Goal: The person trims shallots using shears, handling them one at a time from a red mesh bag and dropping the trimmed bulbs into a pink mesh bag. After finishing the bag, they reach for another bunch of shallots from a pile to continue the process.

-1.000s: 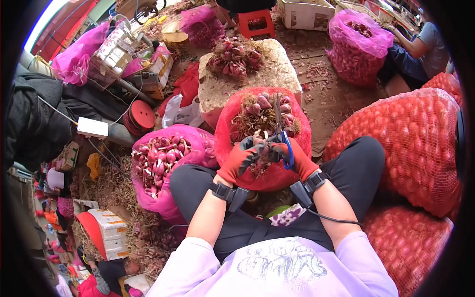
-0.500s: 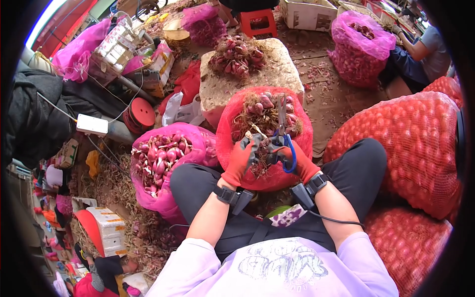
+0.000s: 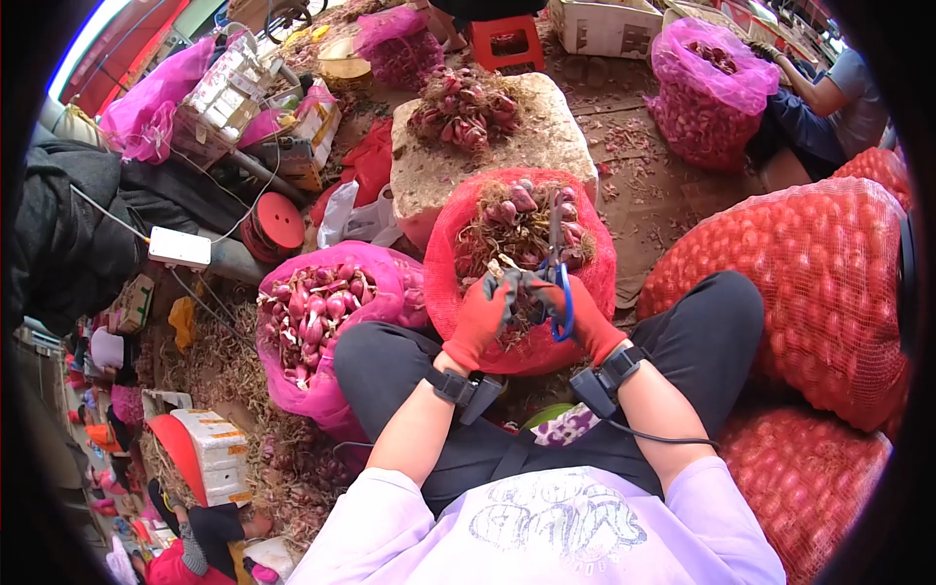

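Note:
Gloved in red and grey, my left hand [image 3: 482, 314] is closed, and a pale, dry shallot end [image 3: 499, 266] sticks up from its fingertips; the rest of it is hidden. My right hand [image 3: 585, 317], in a matching glove, grips blue-handled scissors [image 3: 557, 234], blades pointing away from me. The fingers of both hands meet. Beneath them, a red mesh bag [image 3: 444, 244] holds shallots [image 3: 522, 199] with dry, tangled roots and stalks. Left of my knees, a pink mesh bag [image 3: 288, 385] is filled with cleaner shallots [image 3: 317, 312].
Beyond the red bag stands a pale foam block [image 3: 556, 127] with a pile of shallots [image 3: 468, 107]. Large full red mesh sacks [image 3: 780, 292] crowd my right side. A co-worker [image 3: 829, 107] sits at the far right by another pink bag [image 3: 707, 117]. Cables and a red reel [image 3: 280, 220] lie left.
My right hand has moved left and slightly up, bringing its fingers against my left hand. The scissors moved with it, their handle now turned more edge-on.

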